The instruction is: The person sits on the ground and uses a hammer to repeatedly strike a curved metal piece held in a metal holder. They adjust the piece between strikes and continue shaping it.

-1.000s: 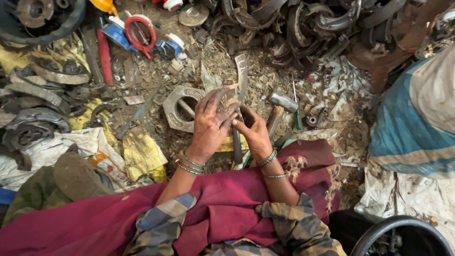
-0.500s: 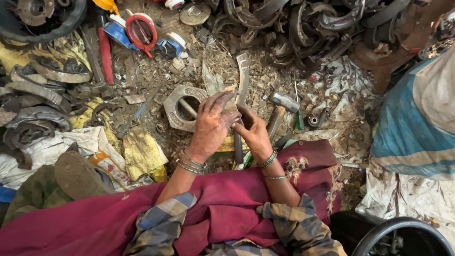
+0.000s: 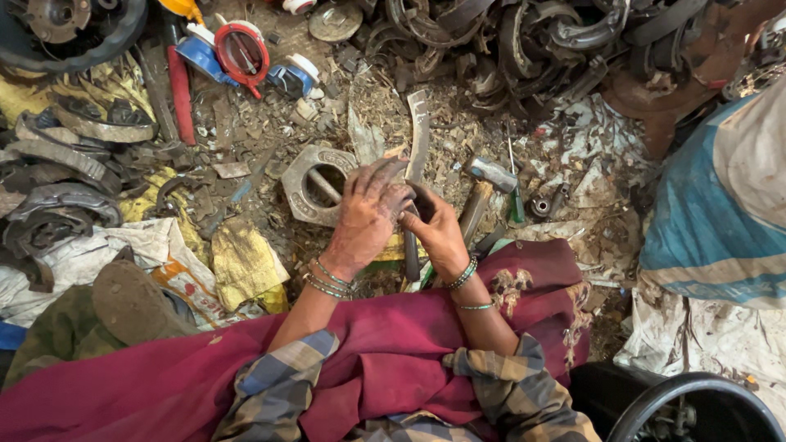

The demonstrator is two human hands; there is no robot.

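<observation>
On the scrap-strewn ground, a curved brake shoe (image 3: 418, 147) has been kept upright, gripped by left hand (image 3: 366, 219) and right hand (image 3: 435, 233), barely shifted.

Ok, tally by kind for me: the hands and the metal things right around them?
Hands: 2, left hand and right hand
Curved metal strip: 1
Hammer: 1
Octagonal metal ring: 1
Total: 5

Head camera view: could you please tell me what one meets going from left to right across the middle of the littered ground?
Curved metal shoes → yellow rag → square metal block with a round hole → left hand → right hand → hammer → blue and white sack.
</observation>
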